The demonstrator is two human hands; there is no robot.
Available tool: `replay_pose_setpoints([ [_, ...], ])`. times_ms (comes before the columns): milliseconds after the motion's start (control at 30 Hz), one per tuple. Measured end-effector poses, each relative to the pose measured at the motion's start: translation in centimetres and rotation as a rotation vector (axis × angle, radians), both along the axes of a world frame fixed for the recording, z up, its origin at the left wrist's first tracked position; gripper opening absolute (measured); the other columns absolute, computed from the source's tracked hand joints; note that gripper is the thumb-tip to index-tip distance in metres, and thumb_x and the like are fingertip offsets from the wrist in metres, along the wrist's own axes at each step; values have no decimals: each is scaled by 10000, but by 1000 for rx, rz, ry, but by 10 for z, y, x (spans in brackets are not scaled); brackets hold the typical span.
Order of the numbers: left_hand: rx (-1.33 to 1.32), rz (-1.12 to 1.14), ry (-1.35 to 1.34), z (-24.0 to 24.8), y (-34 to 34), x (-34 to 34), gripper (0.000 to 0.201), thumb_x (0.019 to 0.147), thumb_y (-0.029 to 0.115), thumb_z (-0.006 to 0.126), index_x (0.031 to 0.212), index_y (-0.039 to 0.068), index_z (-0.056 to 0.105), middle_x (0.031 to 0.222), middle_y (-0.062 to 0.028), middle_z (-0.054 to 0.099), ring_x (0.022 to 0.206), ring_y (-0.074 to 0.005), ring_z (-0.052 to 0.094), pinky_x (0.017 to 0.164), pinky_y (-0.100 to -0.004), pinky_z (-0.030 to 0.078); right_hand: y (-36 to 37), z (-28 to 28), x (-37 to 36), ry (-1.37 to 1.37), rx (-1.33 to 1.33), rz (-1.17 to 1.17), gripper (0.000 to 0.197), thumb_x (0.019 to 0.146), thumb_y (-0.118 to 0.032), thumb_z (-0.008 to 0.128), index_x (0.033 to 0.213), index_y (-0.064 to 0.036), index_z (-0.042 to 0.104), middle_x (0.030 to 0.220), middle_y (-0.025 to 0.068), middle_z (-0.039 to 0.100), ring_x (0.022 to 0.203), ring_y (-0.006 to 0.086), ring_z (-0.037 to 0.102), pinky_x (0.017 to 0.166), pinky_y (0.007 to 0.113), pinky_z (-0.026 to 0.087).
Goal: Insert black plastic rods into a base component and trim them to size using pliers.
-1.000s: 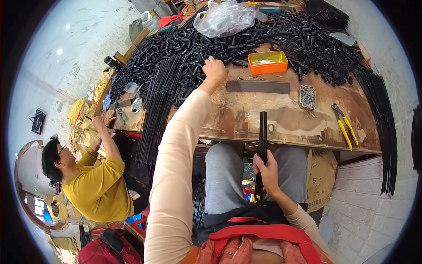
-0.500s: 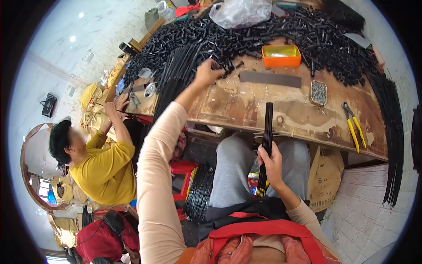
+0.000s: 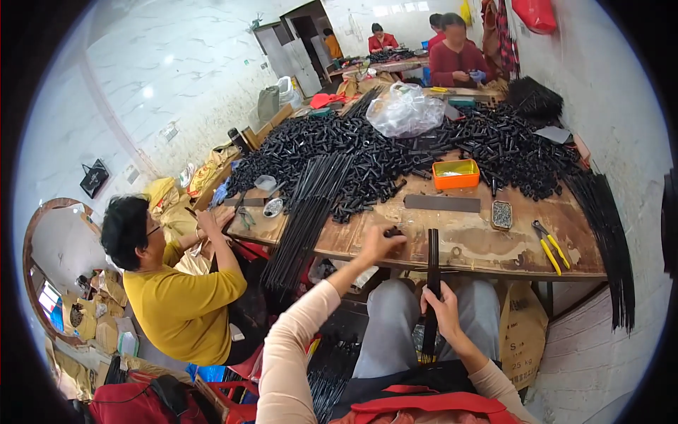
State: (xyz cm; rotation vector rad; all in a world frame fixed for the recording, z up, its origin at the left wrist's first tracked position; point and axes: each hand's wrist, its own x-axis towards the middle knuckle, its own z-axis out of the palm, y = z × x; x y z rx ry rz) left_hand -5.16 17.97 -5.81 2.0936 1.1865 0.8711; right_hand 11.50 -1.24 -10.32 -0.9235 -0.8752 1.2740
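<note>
My right hand [image 3: 443,309] is wrapped round an upright bundle of thin black rods [image 3: 433,258], held over my lap in front of the table edge. The lower ends of the rods look yellowish. My left hand [image 3: 382,245] is at the front of the table, left of the bundle's top, with its fingers closed on a small black tubular piece [image 3: 393,232]. Farther back lies a wide heap of similar black tubular pieces [image 3: 332,138]. To the left, a sheaf of long black rods [image 3: 311,208] rests across the table's front edge.
On the wooden table [image 3: 466,247] are an orange box [image 3: 455,182], a flat dark strip [image 3: 443,203], a small tin [image 3: 501,215], yellow-handled pliers [image 3: 549,249] and a plastic bag [image 3: 406,111]. A co-worker in yellow [image 3: 180,304] sits at left; others sit at the back.
My left hand has come back from the heap toward the rod bundle, a black piece in its fingers. My right hand still grips the bundle. The view has tilted up, showing more people.
</note>
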Motion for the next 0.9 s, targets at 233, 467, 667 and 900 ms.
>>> replay_pose_setpoints([
  [233, -562, -460, -286, 74, -72, 65, 258, 899, 209, 677, 1015, -21, 653, 885, -46, 660, 781, -115, 588, 679, -266, 488, -13, -6, 5, 377, -83, 215, 498, 1022, -400, 369, 1143, 38, 574, 881, 129, 645, 785, 183, 622, 758, 322, 507],
  [467, 11, -897, -308, 172, -220, 48, 207, 804, 45, 698, 1004, 81, 656, 905, -68, 660, 871, -179, 629, 774, -296, 499, -71, 21, -2, -235, -143, 290, 302, 980, -280, 505, 1087, -15, 600, 871, 91, 651, 799, 132, 619, 733, 283, 498],
  [667, -345, 42, -730, 68, -144, -8, 175, 929, 151, 621, 928, -21, 651, 730, -17, 625, 609, -83, 548, 584, -240, 452, -101, 34, -17, -48, -140, 147, 227, 934, -168, 617, 1030, 37, 605, 754, 66, 641, 665, 126, 620, 633, 257, 506],
  [900, -502, 241, -1066, -19, -182, -3, 247, 969, 205, 594, 1057, -22, 633, 891, -54, 636, 739, -109, 597, 644, -245, 486, -99, 19, -22, -28, -206, 135, 252, 923, -189, 647, 1034, 36, 622, 781, 81, 659, 708, 138, 649, 665, 262, 517],
])
